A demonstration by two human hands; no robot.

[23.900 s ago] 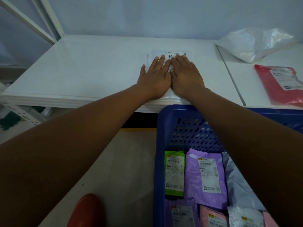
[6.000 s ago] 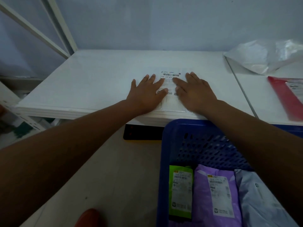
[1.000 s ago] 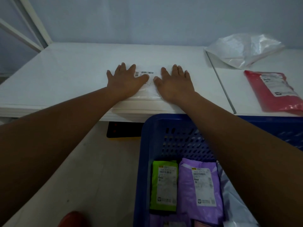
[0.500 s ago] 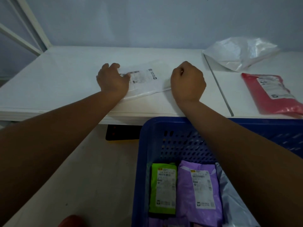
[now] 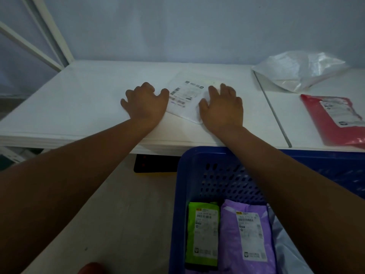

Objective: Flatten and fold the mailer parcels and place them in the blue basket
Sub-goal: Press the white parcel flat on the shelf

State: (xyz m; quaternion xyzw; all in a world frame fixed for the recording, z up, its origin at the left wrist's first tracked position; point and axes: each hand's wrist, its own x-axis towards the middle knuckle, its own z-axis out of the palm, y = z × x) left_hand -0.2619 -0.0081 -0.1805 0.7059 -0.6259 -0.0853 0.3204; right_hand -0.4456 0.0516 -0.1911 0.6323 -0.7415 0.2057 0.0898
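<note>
Head view: the blue basket [image 5: 181, 194] sits at 5 o'clock. At 12 o'clock the white mailer [image 5: 187, 95] lies flat on the surface [image 5: 88, 95]; it looks light, limp and slick, so take it by its side edges. Your left hand [image 5: 146, 103] bends its fingers at the left edge; whether they pinch, I cannot tell. Your right hand [image 5: 222, 107] rests loosely spread fingers on its right side. Half a second ago both were fists.

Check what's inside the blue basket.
In the blue basket: a green mailer, a purple mailer beside it, a pale bluish mailer further right. The right forearm covers the right side; the near end is out of frame.
</note>
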